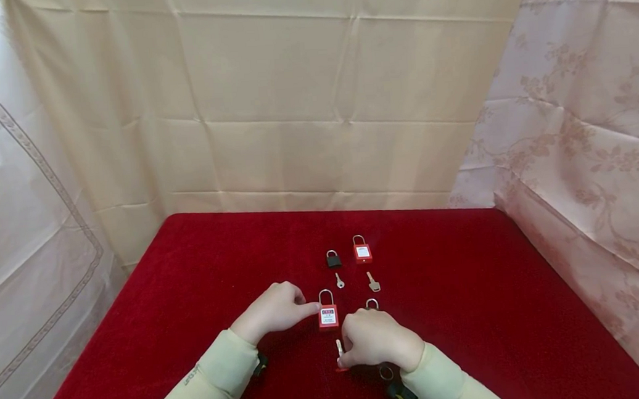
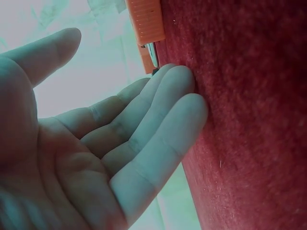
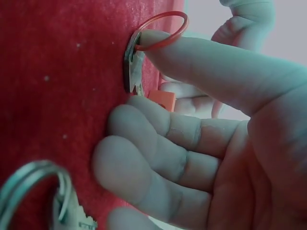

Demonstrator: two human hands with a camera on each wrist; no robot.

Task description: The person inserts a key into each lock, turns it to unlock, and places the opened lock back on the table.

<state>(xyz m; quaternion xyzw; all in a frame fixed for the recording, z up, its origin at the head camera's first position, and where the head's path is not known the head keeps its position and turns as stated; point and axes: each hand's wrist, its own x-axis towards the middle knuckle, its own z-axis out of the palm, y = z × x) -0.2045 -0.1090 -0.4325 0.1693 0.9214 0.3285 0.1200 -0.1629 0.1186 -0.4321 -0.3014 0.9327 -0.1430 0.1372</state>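
Observation:
My left hand [image 1: 277, 309] reaches to the left side of a red padlock [image 1: 328, 316] with a white label, its thumb at the body's edge. In the left wrist view the thumb stands apart from the extended fingers [image 2: 158, 139], beside the orange-looking padlock [image 2: 146, 21]. My right hand [image 1: 375, 338] is low over the cloth, right of that padlock. Its thumb touches the head of a key [image 3: 134, 64] with a red ring [image 3: 184, 24]; the other fingers are loosely bent, apart from the thumb. The key [image 1: 339, 347] lies below the padlock.
Behind stand a small black padlock [image 1: 333, 260] and another red padlock [image 1: 363, 252], with a small key [image 1: 339, 281] and a broader key [image 1: 373, 282] before them. A shackle [image 1: 372, 303] shows behind my right hand; a metal ring [image 1: 386, 373] lies near its wrist. Red cloth [image 1: 234, 249] covers the table.

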